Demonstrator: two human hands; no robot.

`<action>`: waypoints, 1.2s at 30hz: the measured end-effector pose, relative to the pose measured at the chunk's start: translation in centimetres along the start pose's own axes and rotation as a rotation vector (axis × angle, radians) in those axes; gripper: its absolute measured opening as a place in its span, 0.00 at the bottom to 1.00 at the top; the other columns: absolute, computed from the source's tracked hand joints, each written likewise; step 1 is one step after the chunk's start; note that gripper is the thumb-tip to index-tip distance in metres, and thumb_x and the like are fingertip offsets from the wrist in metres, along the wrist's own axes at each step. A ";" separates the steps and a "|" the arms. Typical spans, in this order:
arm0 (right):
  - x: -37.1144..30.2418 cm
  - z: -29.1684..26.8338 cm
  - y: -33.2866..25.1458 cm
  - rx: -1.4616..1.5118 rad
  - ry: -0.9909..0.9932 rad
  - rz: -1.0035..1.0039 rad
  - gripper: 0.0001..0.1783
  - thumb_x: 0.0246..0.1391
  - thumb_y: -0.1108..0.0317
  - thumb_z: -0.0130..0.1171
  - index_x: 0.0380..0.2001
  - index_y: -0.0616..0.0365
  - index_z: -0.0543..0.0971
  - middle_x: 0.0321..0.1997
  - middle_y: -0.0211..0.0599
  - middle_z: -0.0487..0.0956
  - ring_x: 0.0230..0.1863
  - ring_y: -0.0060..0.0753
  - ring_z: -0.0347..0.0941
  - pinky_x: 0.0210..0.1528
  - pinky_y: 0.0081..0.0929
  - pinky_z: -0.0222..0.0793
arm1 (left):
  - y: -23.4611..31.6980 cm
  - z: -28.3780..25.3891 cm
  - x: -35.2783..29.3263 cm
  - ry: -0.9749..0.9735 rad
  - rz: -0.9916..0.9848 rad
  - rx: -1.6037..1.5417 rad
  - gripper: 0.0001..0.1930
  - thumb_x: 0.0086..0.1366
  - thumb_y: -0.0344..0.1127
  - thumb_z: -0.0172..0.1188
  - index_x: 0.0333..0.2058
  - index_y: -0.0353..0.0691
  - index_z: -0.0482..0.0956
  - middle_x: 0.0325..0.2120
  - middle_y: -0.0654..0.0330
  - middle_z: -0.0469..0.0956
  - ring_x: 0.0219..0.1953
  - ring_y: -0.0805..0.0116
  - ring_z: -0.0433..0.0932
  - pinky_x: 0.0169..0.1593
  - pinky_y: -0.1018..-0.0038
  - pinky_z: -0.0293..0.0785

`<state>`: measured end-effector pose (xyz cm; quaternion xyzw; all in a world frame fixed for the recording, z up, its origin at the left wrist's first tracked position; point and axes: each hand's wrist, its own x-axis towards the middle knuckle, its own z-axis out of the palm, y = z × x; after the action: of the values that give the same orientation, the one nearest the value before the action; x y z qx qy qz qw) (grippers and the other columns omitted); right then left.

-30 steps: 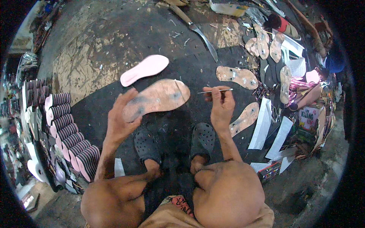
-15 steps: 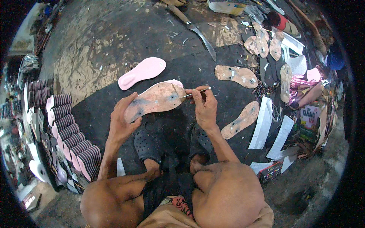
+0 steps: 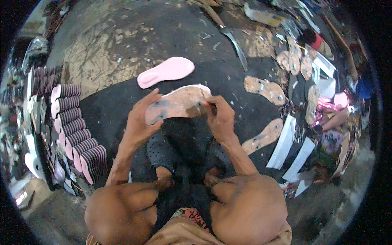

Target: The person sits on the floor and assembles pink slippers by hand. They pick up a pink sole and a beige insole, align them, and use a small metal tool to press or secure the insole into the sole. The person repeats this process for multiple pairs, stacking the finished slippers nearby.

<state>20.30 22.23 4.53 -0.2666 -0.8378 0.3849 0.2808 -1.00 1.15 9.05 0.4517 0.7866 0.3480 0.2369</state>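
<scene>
A tan, sole-shaped flat template (image 3: 173, 106) is held in midair above a black sheet (image 3: 110, 110) on the floor, in front of a crouching person's knees. Its face is mottled and worn, smeared blue-grey toward the left end and pierced by small dark holes; its outline narrows at the waist, and a shadow falls across the right part. A rim of smooth pink sole material (image 3: 201, 87) shows behind its upper right edge.

The left hand (image 3: 141, 114) clamps the left end, thumb below and fingers above, while the right hand (image 3: 220, 116) pinches the right end; the hands are apart, the template spanning them. Whether the right hand also holds something small cannot be told.

Just beyond lies a loose pink sole-shaped insole (image 3: 166, 72). To the right rest two more tan, hole-marked templates (image 3: 264, 90) and white paper strips (image 3: 282, 143); farther off lies a long curved metal knife (image 3: 236, 43). At left stand rows of stacked pink-and-dark striped soles (image 3: 71, 130).
</scene>
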 end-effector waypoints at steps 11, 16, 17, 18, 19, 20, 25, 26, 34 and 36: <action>2.5 7.8 -6.9 0.299 -0.192 -0.063 0.08 0.67 0.65 0.70 0.43 0.56 0.83 0.37 0.45 0.85 0.38 0.55 0.83 0.41 0.48 0.78 | -1.4 0.7 -0.6 0.054 -0.011 -0.031 0.51 0.52 0.24 0.73 0.77 0.43 0.64 0.67 0.54 0.79 0.71 0.45 0.74 0.76 0.55 0.65; -0.5 6.9 -5.5 0.248 -0.149 -0.130 0.07 0.67 0.66 0.71 0.42 0.56 0.83 0.37 0.42 0.87 0.37 0.53 0.83 0.41 0.47 0.78 | 0.4 0.6 -0.2 0.079 0.071 0.058 0.49 0.51 0.24 0.74 0.75 0.41 0.69 0.67 0.52 0.79 0.68 0.46 0.75 0.74 0.54 0.66; -0.3 6.5 -5.7 0.267 -0.135 -0.204 0.07 0.67 0.66 0.71 0.42 0.56 0.83 0.38 0.42 0.87 0.37 0.53 0.83 0.41 0.46 0.78 | 0.1 0.7 -0.6 0.133 0.115 0.099 0.48 0.51 0.24 0.74 0.74 0.41 0.69 0.67 0.52 0.79 0.68 0.46 0.75 0.74 0.54 0.66; -0.2 5.6 -5.7 0.307 0.000 -0.161 0.06 0.71 0.65 0.67 0.42 0.56 0.83 0.38 0.41 0.87 0.38 0.49 0.84 0.41 0.41 0.78 | -0.2 0.5 -0.8 0.186 0.161 0.139 0.48 0.51 0.24 0.74 0.74 0.41 0.70 0.67 0.52 0.79 0.68 0.47 0.75 0.74 0.54 0.67; -0.3 4.2 -5.7 0.291 0.045 -0.037 0.07 0.72 0.64 0.66 0.42 0.56 0.83 0.38 0.41 0.87 0.38 0.47 0.84 0.42 0.40 0.78 | -0.2 0.1 -0.7 0.204 0.141 0.170 0.47 0.51 0.24 0.74 0.73 0.41 0.71 0.67 0.51 0.79 0.69 0.47 0.76 0.74 0.55 0.68; 0.4 2.7 -5.3 0.275 0.098 0.070 0.08 0.74 0.63 0.64 0.42 0.56 0.83 0.38 0.41 0.88 0.38 0.44 0.84 0.43 0.38 0.78 | -0.2 -1.0 0.8 0.235 0.134 0.205 0.46 0.51 0.24 0.73 0.72 0.41 0.72 0.67 0.50 0.79 0.69 0.48 0.76 0.74 0.56 0.69; 1.2 -1.9 0.2 0.275 0.245 0.353 0.13 0.79 0.60 0.58 0.44 0.59 0.83 0.39 0.36 0.88 0.39 0.28 0.82 0.44 0.32 0.77 | -0.1 -2.7 3.8 0.202 0.046 0.088 0.41 0.54 0.27 0.75 0.70 0.38 0.75 0.66 0.50 0.81 0.68 0.51 0.80 0.73 0.60 0.72; 0.7 -2.3 1.0 0.323 0.278 0.387 0.14 0.79 0.59 0.58 0.45 0.59 0.83 0.39 0.36 0.88 0.38 0.26 0.81 0.43 0.31 0.77 | -0.1 -2.3 2.5 0.161 -0.013 -0.054 0.40 0.55 0.28 0.74 0.69 0.39 0.76 0.66 0.51 0.80 0.69 0.50 0.79 0.79 0.54 0.62; -1.8 -0.6 2.6 0.371 0.189 0.478 0.14 0.77 0.59 0.61 0.45 0.59 0.85 0.35 0.35 0.88 0.31 0.22 0.78 0.34 0.29 0.71 | -0.5 0.5 1.0 -0.061 0.054 0.112 0.42 0.55 0.27 0.75 0.71 0.43 0.75 0.69 0.55 0.78 0.72 0.52 0.76 0.82 0.48 0.57; -1.8 -0.6 2.8 0.346 0.179 0.482 0.14 0.77 0.58 0.62 0.45 0.59 0.85 0.34 0.35 0.88 0.30 0.22 0.78 0.34 0.30 0.71 | -0.6 0.7 1.1 -0.071 0.062 0.107 0.43 0.55 0.27 0.75 0.72 0.44 0.74 0.69 0.55 0.78 0.71 0.53 0.76 0.82 0.48 0.57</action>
<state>22.62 22.88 2.09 -0.4386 -0.6446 0.5522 0.2952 -1.38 2.17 8.11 0.4999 0.7809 0.2964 0.2291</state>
